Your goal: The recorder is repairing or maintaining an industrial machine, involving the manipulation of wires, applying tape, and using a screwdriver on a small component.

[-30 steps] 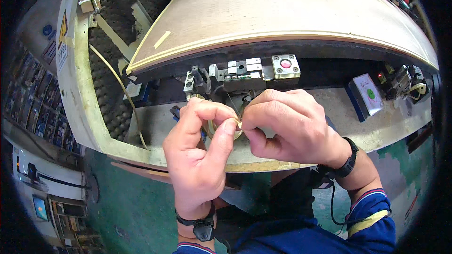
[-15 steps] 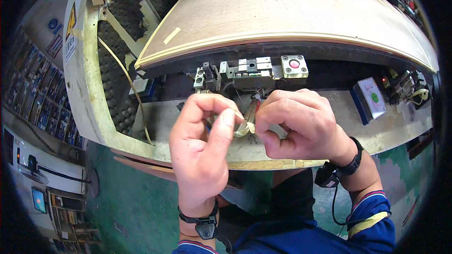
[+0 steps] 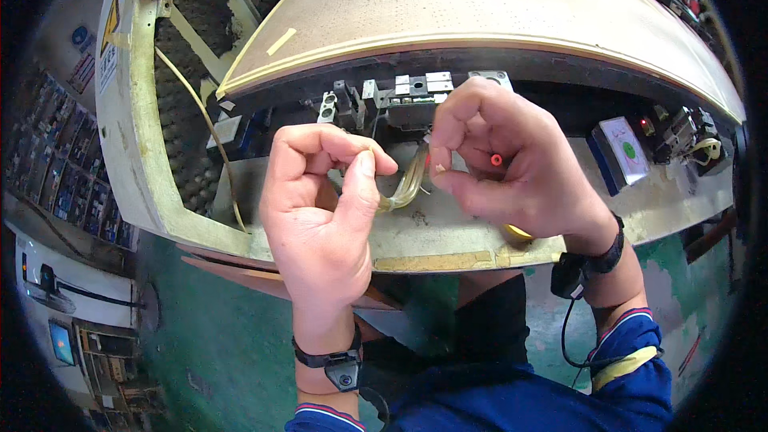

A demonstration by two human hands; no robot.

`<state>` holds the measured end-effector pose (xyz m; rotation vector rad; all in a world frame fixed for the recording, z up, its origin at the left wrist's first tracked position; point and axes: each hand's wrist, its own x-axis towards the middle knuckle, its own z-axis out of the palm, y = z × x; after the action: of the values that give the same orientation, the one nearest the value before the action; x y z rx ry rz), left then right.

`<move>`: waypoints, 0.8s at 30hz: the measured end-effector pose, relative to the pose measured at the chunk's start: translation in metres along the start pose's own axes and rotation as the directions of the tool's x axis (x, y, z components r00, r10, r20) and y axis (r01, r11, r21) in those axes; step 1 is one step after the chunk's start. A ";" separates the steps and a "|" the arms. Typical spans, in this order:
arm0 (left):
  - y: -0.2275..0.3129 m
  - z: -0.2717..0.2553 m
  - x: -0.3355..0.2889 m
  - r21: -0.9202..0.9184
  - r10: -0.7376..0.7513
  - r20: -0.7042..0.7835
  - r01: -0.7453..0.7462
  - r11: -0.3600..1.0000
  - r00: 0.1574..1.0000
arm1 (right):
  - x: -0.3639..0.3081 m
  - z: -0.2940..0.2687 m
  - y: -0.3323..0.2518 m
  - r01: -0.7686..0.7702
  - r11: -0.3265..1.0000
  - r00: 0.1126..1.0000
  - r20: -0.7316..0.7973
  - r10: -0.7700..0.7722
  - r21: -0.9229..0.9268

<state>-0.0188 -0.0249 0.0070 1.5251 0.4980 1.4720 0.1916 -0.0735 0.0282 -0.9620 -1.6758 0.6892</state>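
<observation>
My left hand point(image 3: 324, 208) is closed, its thumb and forefinger tips pressed together in a pinch. Anything between those tips is too small to name. Just right of it, a bundle of thin yellowish tubes point(image 3: 412, 180) curves down onto the pale bench ledge. My right hand point(image 3: 512, 160) hovers beyond the tubes with fingers curled and thumb drawn in toward the forefinger; what it grips, if anything, I cannot make out. A small red ring point(image 3: 496, 160) shows against its palm, and a bit of something yellow point(image 3: 518, 232) peeks out below it.
Behind the hands stand small metal blocks and fittings point(image 3: 420, 100). A broad pale board point(image 3: 448, 8) edged with yellow tape lies beyond. To the right are a blue-sided box point(image 3: 620, 152) with a green dot and a wired device point(image 3: 692, 140). A cable point(image 3: 196, 100) runs down the left.
My hands have moved apart and slightly up, away from the tubes between them. The red ring and the yellow piece by my right hand now show. The view has shifted a little.
</observation>
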 end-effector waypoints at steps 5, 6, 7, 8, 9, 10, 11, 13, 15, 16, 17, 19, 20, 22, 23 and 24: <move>0.004 -0.012 0.001 -0.043 -0.010 0.067 0.013 0.999 0.998 | -0.024 -0.011 -0.036 -0.026 0.957 0.925 0.355 0.132 -0.287; 0.002 -0.013 0.001 -0.037 0.002 0.077 0.001 0.999 0.997 | -0.033 -0.006 -0.028 -0.028 0.942 0.901 0.401 0.169 -0.334; 0.002 -0.014 0.001 -0.032 0.013 0.089 -0.010 0.999 0.996 | -0.040 -0.001 -0.017 -0.022 0.943 0.865 0.466 0.185 -0.333; 0.003 -0.015 0.001 -0.018 0.007 0.096 -0.005 1.000 0.995 | -0.045 0.004 -0.005 -0.017 0.944 0.825 0.529 0.200 -0.331; 0.003 -0.015 0.002 -0.010 -0.001 0.106 0.002 1.000 0.994 | -0.049 0.010 0.006 -0.026 0.931 0.809 0.539 0.234 -0.365; 0.002 -0.016 0.003 -0.001 -0.012 0.117 0.012 1.000 0.993 | -0.051 0.017 0.015 -0.037 0.917 0.792 0.547 0.269 -0.398; 0.002 -0.015 0.003 -0.004 -0.011 0.109 0.011 1.000 0.994 | -0.052 0.022 0.021 -0.013 0.931 0.824 0.524 0.216 -0.364; 0.003 -0.013 0.003 0.008 -0.022 0.099 0.021 1.000 0.995 | -0.054 0.031 0.036 -0.047 0.899 0.832 0.481 0.277 -0.436; 0.004 -0.015 0.002 0.009 -0.021 0.094 0.020 1.000 0.995 | -0.052 0.036 0.042 -0.083 0.877 0.839 0.442 0.318 -0.474; 0.003 -0.018 0.001 0.003 -0.015 0.094 0.015 1.000 0.995 | -0.050 0.037 0.044 -0.102 0.873 0.843 0.425 0.331 -0.476; 0.001 -0.020 0.001 -0.003 -0.010 0.095 0.010 1.000 0.995 | -0.049 0.038 0.044 -0.123 0.869 0.846 0.407 0.344 -0.479; -0.001 -0.025 0.000 -0.038 0.018 0.117 -0.014 0.999 0.993 | -0.048 0.040 0.042 -0.115 0.865 0.856 0.393 0.336 -0.489; -0.002 -0.026 0.000 -0.057 0.032 0.128 -0.025 0.998 0.991 | -0.048 0.040 0.041 -0.111 0.862 0.861 0.386 0.332 -0.495; -0.003 -0.027 0.001 -0.032 0.058 0.146 -0.054 0.998 0.988 | -0.049 0.041 0.043 -0.201 0.866 0.877 0.309 0.367 -0.458; -0.003 -0.027 0.001 -0.019 0.071 0.154 -0.069 0.997 0.986 | -0.050 0.041 0.046 -0.244 0.866 0.882 0.272 0.385 -0.436; -0.003 -0.026 0.001 -0.009 0.084 0.158 -0.083 0.996 0.984 | -0.052 0.041 0.051 -0.187 0.871 0.903 0.269 0.334 -0.453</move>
<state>-0.0421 -0.0134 0.0011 1.6631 0.3415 1.3995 0.1729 -0.0911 -0.0515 -1.4676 -2.0720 0.7200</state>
